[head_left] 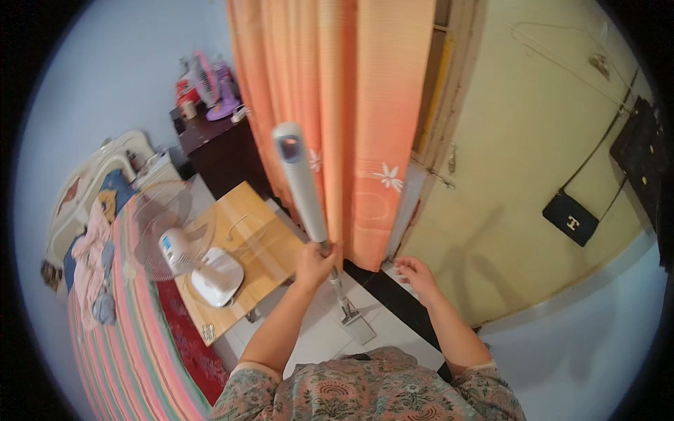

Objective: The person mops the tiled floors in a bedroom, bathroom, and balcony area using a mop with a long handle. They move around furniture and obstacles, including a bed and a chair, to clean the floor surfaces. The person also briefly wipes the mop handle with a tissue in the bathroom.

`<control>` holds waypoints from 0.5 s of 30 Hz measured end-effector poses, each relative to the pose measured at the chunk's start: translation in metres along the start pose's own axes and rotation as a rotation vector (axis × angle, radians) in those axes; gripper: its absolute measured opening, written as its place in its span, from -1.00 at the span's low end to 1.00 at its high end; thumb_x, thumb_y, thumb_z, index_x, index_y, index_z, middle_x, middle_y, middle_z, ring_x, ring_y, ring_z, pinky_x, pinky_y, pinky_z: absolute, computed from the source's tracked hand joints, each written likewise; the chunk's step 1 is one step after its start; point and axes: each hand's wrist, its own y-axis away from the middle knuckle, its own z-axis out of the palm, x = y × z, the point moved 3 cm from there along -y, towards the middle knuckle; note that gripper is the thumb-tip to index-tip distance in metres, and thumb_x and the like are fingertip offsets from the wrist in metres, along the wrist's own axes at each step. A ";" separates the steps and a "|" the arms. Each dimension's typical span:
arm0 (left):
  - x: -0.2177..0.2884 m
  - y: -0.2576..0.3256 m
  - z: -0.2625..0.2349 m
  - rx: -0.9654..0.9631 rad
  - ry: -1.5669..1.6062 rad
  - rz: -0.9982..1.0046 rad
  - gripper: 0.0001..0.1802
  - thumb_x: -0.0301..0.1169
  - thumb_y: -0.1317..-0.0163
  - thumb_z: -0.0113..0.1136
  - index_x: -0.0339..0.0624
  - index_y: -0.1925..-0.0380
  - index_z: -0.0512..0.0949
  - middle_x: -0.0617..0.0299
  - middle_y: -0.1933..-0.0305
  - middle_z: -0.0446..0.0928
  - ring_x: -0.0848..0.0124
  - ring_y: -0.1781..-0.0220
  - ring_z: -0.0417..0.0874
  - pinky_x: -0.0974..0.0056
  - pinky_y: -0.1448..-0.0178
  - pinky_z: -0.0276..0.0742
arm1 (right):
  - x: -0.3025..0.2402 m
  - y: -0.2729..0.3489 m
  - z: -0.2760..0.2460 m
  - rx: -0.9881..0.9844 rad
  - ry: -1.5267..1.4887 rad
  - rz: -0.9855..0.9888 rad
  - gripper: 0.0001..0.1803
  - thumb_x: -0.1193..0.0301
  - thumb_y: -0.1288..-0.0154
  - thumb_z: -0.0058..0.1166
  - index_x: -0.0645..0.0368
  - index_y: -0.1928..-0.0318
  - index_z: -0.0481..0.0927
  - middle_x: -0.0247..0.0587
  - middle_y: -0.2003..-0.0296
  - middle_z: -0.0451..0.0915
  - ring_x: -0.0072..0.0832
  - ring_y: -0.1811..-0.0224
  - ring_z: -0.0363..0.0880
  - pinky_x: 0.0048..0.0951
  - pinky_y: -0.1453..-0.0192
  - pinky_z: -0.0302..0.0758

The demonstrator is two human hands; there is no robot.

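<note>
**Left hand gripped a mop handle by the orange curtain**

The left hand was wrapped around the mop handle, fingers curled shut on the thin metal part just below the thick pale grip. The handle rose toward the camera, so its top end looked large and slightly blurred. Its lower end ran down to a flat mop head lying on the white floor tiles, close to the dark strip at the curtain's foot.

The right hand hung free just beside the hem of the orange curtain, fingers loosely spread and holding nothing; whether the fingertips touched the cloth could not be made out.

To the left, a white table fan stood on a low wooden bench, its cage blurred. Beyond it lay a bed with a striped cover and a heap of clothes, cut off by the dark rim of the picture. A dark cabinet in the corner carried small things too small to tell apart. On the yellow wall at the right hung a small black bag; another dark bag was partly lost at the edge. The person's patterned sleeves filled the bottom edge.
</note>
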 end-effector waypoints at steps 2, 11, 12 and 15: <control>0.018 -0.019 -0.001 0.087 0.055 0.029 -0.61 -0.18 -0.01 0.30 -0.34 0.64 0.52 0.00 0.69 0.44 0.17 0.66 0.48 0.20 0.52 0.36 | -0.015 -0.031 -0.028 0.075 0.063 -0.043 -0.80 0.45 -0.27 -0.07 0.17 0.11 0.48 -0.33 0.26 0.52 -0.61 0.25 0.46 -0.55 0.22 0.44; 0.027 -0.081 0.041 0.119 -0.229 0.021 -0.63 -0.20 -0.02 0.31 -0.29 0.64 0.45 0.13 0.71 0.41 0.33 0.66 0.38 0.25 0.47 0.35 | -0.062 -0.196 -0.176 0.600 0.418 -0.409 -0.60 0.47 -0.13 0.00 0.22 -0.03 0.41 -0.08 0.10 0.50 -0.31 0.04 0.46 -0.36 -0.06 0.37; 0.022 -0.082 0.050 0.120 -0.211 0.003 -0.64 -0.20 0.00 0.32 -0.28 0.62 0.47 0.11 0.70 0.43 0.28 0.65 0.43 0.23 0.47 0.38 | -0.066 -0.212 -0.185 0.633 0.417 -0.428 -0.59 0.46 -0.14 -0.01 0.23 -0.04 0.40 -0.05 0.07 0.48 -0.27 0.01 0.44 -0.34 -0.08 0.36; 0.018 -0.091 0.074 0.117 -0.173 -0.035 -0.66 -0.18 0.04 0.32 -0.25 0.56 0.49 0.07 0.66 0.48 0.19 0.62 0.53 0.19 0.46 0.42 | -0.082 -0.250 -0.202 0.741 0.499 -0.489 -0.57 0.44 -0.16 -0.03 0.25 -0.07 0.36 0.03 0.01 0.43 -0.19 -0.06 0.40 -0.29 -0.14 0.32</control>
